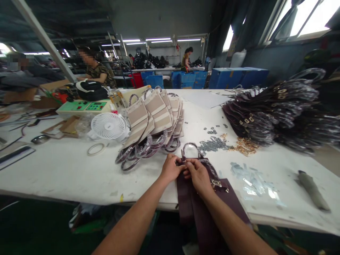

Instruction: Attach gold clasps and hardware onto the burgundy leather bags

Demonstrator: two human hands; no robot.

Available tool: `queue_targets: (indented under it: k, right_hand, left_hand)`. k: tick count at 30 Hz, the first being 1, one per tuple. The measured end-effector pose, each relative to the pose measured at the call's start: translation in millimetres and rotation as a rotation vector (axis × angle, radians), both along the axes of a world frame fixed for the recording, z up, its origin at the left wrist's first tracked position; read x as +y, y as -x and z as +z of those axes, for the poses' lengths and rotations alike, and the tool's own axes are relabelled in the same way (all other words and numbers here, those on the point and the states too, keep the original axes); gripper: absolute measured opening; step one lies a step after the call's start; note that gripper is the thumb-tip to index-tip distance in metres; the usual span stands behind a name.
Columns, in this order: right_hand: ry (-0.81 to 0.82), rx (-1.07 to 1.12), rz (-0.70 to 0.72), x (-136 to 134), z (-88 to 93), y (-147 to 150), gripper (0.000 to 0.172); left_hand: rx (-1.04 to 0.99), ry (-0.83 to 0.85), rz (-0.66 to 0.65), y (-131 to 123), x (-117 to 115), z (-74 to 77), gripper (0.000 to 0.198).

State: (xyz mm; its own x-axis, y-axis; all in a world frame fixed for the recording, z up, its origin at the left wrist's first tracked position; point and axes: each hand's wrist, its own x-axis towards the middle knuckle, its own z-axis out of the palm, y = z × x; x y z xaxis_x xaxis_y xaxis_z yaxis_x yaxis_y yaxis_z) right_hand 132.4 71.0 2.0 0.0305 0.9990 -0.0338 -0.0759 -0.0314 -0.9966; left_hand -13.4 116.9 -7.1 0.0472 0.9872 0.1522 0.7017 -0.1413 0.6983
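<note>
A dark maroon bag piece (187, 198) with a plastic-wrapped handle (190, 147) lies at the near edge of the white table (66, 170) and hangs over it. Both my hands pinch its top edge just below the handle. My left hand (170, 168) grips the left side with curled fingers. My right hand (198, 174) is closed on the right side, close to a gold metal fitting (216, 183). Small grey metal parts (212, 144) and gold parts (245, 145) lie just beyond the handle.
A stack of beige bag pieces (156, 117) lies left of centre, beside a small white fan (108, 126) and a tape ring (96, 149). Dark bag pieces (278, 109) are heaped at right. A grey tool (312, 189) and clear plastic bits (255, 180) lie near right. People work at the back.
</note>
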Motion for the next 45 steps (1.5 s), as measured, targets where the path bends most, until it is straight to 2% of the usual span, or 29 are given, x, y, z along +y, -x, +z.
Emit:
queue_targets:
  k: [5, 10, 15, 19, 23, 25, 28, 29, 32, 35, 38, 41, 45]
  right_hand:
    - [-0.001, -0.119, 0.001, 13, -4.0, -12, 0.041]
    - [-0.015, -0.178, 0.030, 16, -9.8, -13, 0.038]
    - [-0.022, -0.205, 0.012, 13, -12.6, -14, 0.050]
    - [0.021, -0.140, 0.022, 13, -12.1, -17, 0.052]
    - [0.014, -0.092, 0.021, 14, -13.6, -18, 0.052]
    - [0.004, -0.085, 0.017, 13, -14.2, -18, 0.050]
    - [-0.018, -0.102, 0.009, 12, -14.3, -16, 0.046]
    - [-0.028, -0.117, 0.012, 11, -14.0, -15, 0.044]
    - [-0.061, -0.172, 0.042, 9, -12.2, -14, 0.037]
    - [-0.123, -0.307, 0.070, 6, -9.7, -12, 0.034]
    - [-0.195, -0.464, 0.080, 4, -7.9, -10, 0.035]
    - [-0.226, -0.531, 0.090, 2, -8.1, -9, 0.036]
    - [-0.239, -0.618, 0.092, 1, -10.1, -7, 0.035]
  left_hand:
    - [-0.036, -0.017, 0.064, -5, -15, 3.5, 0.025]
    - [-0.009, 0.020, 0.085, -6, -20, 6.7, 0.013]
    - [0.005, 0.109, 0.065, 0, -15, 6.5, 0.009]
    - [-0.009, 0.153, 0.079, 0, -13, 6.3, 0.020]
    - [-0.068, 0.120, 0.098, -8, -14, 6.5, 0.031]
    - [-0.135, 0.089, 0.127, -12, -16, 5.6, 0.029]
    - [-0.297, 0.068, 0.223, -16, -22, 2.9, 0.011]
    - [-0.363, 0.084, 0.263, -15, -25, 2.1, 0.011]
    - [-0.575, 0.216, 0.343, -10, -33, 2.4, 0.034]
    - [-0.759, 0.382, 0.318, -2, -40, 7.7, 0.035]
    - [-0.887, 0.475, 0.261, 4, -42, 14.9, 0.032]
    - [-0.960, 0.492, 0.242, 7, -43, 18.7, 0.032]
    - [-1.011, 0.464, 0.247, 8, -45, 14.5, 0.029]
